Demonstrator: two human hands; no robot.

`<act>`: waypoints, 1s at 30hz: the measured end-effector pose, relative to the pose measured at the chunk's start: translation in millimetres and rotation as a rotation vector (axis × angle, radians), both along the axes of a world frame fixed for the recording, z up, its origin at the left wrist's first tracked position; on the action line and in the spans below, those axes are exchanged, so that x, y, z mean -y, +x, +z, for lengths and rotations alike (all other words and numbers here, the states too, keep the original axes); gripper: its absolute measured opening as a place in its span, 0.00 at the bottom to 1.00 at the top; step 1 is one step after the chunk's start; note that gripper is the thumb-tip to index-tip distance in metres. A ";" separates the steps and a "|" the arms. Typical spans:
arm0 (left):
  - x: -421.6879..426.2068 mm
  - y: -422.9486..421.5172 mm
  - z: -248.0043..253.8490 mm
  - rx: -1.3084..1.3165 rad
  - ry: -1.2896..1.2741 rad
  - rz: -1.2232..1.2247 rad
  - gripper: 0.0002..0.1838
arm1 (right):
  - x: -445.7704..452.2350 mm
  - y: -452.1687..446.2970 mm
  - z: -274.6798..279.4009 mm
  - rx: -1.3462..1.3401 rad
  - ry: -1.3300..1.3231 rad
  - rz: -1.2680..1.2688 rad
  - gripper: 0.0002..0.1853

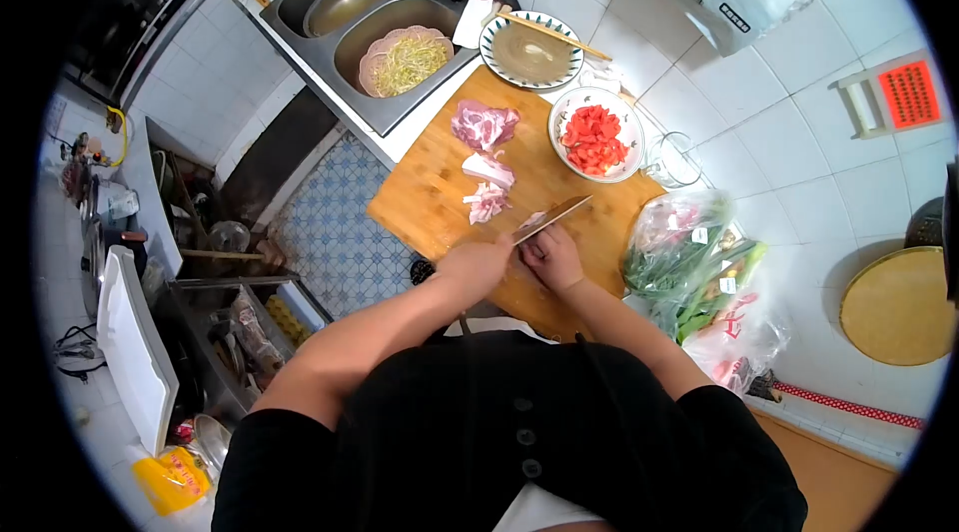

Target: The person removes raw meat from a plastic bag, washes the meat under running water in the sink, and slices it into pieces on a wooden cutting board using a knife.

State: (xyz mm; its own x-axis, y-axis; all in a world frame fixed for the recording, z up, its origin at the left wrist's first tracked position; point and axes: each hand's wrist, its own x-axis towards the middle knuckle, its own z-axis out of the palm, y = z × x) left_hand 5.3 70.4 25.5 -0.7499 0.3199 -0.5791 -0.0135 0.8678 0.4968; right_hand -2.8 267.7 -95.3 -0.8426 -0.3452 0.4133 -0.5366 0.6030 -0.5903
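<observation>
My left hand [476, 266] is closed round the handle of a kitchen knife [555, 217], its blade pointing up and to the right across the wooden cutting board [420, 187]. Just beside the blade, my right hand [552, 258] has its fingers curled down on a piece of meat [532, 219], mostly hidden by the hand and knife. Further up the board lie a larger chunk of raw meat [484, 123], a pale fatty piece [488, 169] and some cut meat [487, 202]. A bowl of chopped red tomatoes [595, 138] stands at the board's upper right.
A patterned plate [530, 72] with chopsticks [554, 35] sits behind the board. At the left is a double sink [368, 110] with a pink basin of bean sprouts [412, 64]. A glass [673, 160] and bagged green vegetables [684, 267] stand at the right.
</observation>
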 end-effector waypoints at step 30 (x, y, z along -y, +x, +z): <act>41.7 55.4 20.7 -0.281 -0.154 -0.152 0.09 | -11.6 22.8 11.8 0.025 -0.117 0.103 0.10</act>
State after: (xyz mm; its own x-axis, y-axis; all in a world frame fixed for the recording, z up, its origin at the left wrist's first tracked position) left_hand 60.8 28.7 46.2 -0.8376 0.3649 -0.4066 0.2400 0.9144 0.3261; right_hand 20.0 279.3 -83.5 -0.8159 -0.3813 0.4347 -0.5761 0.4721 -0.6672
